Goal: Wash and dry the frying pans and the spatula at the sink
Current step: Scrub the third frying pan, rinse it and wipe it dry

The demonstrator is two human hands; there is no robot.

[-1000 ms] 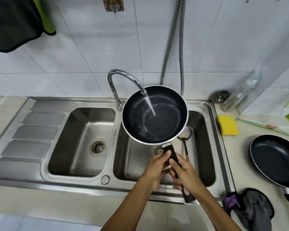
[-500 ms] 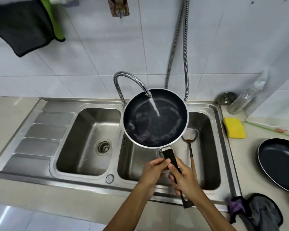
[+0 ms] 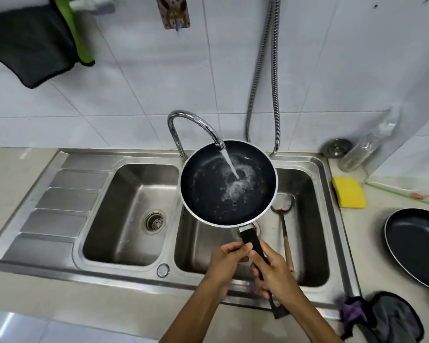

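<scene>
A black frying pan [image 3: 208,194] with a silver rim is held level over the right sink basin [image 3: 312,219], under the running faucet [image 3: 191,125]. Water pools and foams inside it. My right hand [image 3: 274,271] grips its black handle [image 3: 252,240]. My left hand [image 3: 227,261] closes on the same handle from the left. A metal spatula [image 3: 282,209] with a wooden handle lies in the right basin, reddish residue on its blade. A second black frying pan [image 3: 416,243] sits on the counter at the right.
The left basin [image 3: 134,206] and a ribbed drainboard [image 3: 60,201] lie to the left. A yellow sponge [image 3: 348,195], a clear bottle [image 3: 364,149] and a metal sink plug [image 3: 337,147] sit at the back right. A dark cloth [image 3: 391,318] lies at the counter's front right. A black towel [image 3: 30,40] hangs on the wall.
The water in the pan has shifted from a ring into a foamy patch under the stream. Both hands stay on the handle; the view has tilted up slightly.
</scene>
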